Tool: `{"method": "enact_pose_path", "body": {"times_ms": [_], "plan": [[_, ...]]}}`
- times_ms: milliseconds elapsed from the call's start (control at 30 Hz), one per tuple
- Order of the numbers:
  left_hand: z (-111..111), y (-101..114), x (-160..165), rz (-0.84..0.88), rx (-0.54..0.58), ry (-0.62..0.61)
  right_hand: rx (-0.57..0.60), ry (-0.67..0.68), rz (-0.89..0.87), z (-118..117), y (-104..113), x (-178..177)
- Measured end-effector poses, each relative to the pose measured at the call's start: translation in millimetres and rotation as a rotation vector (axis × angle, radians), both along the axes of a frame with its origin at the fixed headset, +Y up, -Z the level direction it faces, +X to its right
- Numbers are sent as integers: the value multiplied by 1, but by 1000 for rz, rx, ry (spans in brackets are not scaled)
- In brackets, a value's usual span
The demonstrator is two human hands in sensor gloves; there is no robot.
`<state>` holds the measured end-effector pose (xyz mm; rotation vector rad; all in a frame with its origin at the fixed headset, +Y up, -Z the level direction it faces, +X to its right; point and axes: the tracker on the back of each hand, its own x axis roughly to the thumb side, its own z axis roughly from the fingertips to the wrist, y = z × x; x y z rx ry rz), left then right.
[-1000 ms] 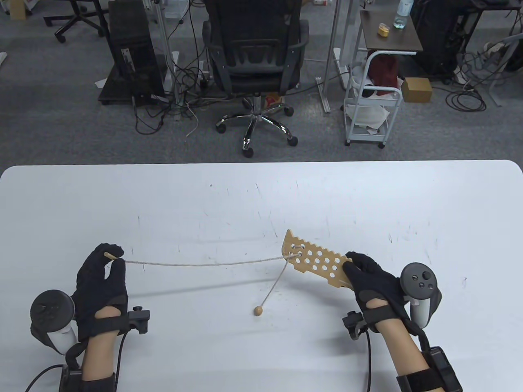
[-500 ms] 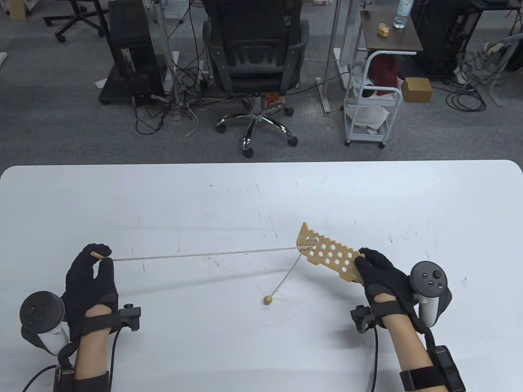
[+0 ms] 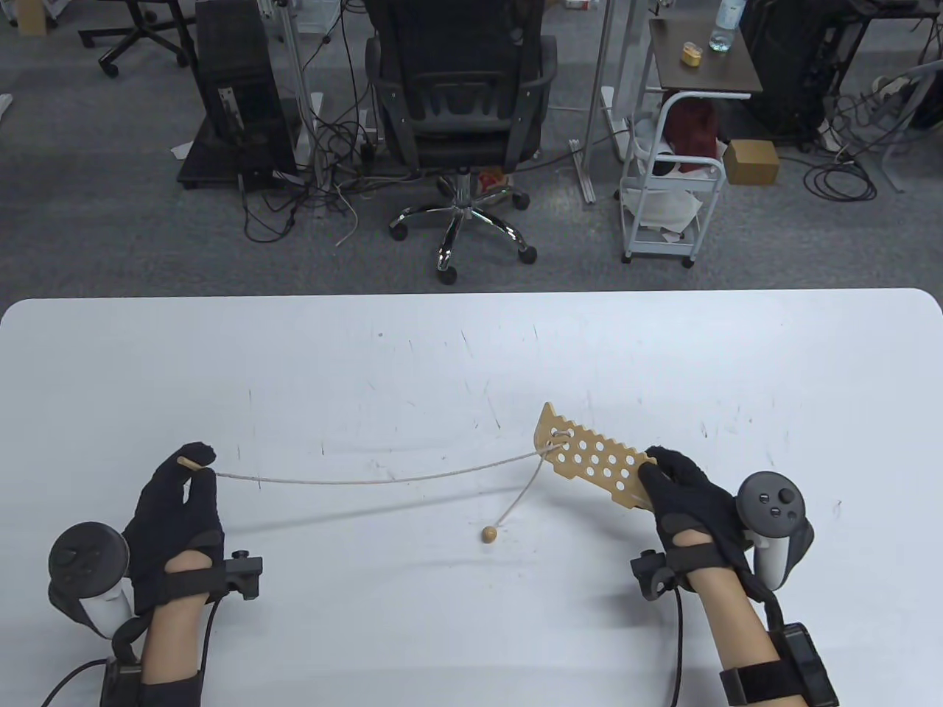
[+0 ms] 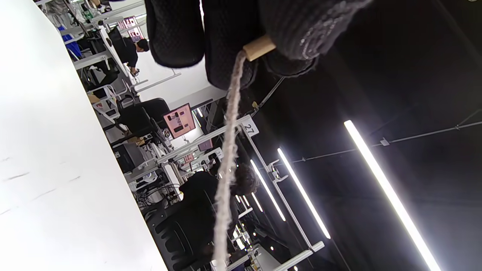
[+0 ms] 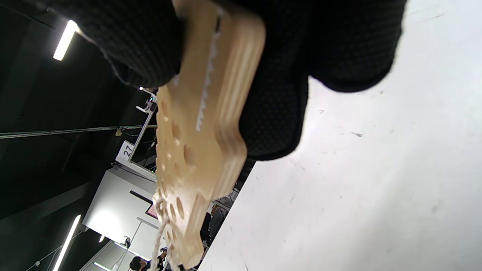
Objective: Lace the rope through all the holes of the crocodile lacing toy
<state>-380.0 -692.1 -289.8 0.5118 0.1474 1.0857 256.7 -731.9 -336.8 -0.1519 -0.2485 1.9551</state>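
Note:
The wooden crocodile lacing board [image 3: 589, 456] with several round holes is held above the table by my right hand [image 3: 681, 490], which grips its near right end; it also shows in the right wrist view [image 5: 196, 143]. The pale rope [image 3: 368, 480] runs through holes at the board's far left end. My left hand [image 3: 184, 490] pinches the rope's wooden tip [image 3: 188, 463], also seen in the left wrist view [image 4: 258, 48]. The rope sags between the hands. Its short tail hangs down to a wooden bead [image 3: 489, 535] at the table.
The white table [image 3: 442, 353] stretches wide behind the hands. Beyond its far edge stand an office chair [image 3: 460, 110] and a white cart [image 3: 670, 199] on the floor.
My left hand has moved back right toward the board, so the taut rope now sags. The board stays in place after shifting right earlier. The bead slid slightly right.

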Motion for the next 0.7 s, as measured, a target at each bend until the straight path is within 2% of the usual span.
{"method": "enact_pose_path", "body": {"times_ms": [700], "plan": [[-12, -6, 41, -132, -66, -254, 72, 112, 6, 15, 13, -29]]}}
